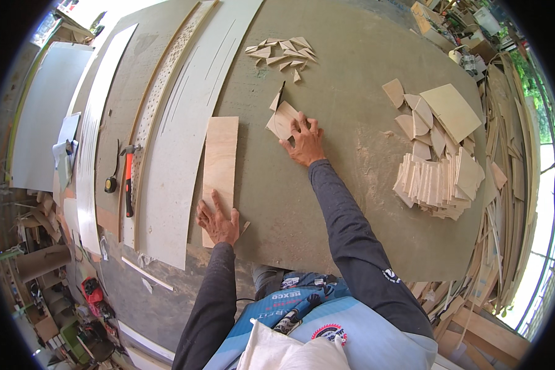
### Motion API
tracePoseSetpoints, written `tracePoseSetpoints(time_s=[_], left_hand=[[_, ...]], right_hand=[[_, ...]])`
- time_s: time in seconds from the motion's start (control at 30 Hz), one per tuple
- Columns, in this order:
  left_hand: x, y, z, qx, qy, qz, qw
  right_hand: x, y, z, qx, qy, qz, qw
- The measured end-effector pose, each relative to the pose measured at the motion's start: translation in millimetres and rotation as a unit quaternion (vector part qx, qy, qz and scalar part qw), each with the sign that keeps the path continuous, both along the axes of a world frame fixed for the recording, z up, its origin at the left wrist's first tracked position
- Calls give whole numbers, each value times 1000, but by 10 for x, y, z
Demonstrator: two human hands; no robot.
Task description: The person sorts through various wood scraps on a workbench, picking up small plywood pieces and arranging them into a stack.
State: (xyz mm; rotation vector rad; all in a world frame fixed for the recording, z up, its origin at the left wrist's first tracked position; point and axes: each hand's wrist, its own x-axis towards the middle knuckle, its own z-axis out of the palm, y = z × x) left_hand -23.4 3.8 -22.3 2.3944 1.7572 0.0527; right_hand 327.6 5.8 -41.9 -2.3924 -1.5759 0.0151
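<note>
Bright daylight, glare on the white strip, blown-out right side, fisheye-curved edges.

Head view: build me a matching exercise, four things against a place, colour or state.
1. Left hand
2. Right hand
3. Hammer
4. Small pointed wood scraps

A. Orange and black handle
B. Heaped beyond the right hand
C. Resting on a narrow rectangular board
D. Touching a short, flat wood piece

Right pairs: 1-C, 2-D, 3-A, 4-B
</note>
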Motion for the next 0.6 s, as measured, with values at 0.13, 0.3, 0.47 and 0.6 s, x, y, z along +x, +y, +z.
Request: tracePoseSetpoints(time_s=[0.13,0.3,0.47,0.6], left_hand=[[-6,9,-28,-2,11,-1,1000],[7,-14,17,3,-10,5,1000],[10,-14,24,0,-7,6,1000],[26,-10,14,3,-3,4,1000]], right_hand=[[19,12,11,-9,1,-2,1000],[2,25,60,-10,2,-7,1000],[46,54,45,-13,6,-6,1000],[92,71,6,-11,5,-5,1000]])
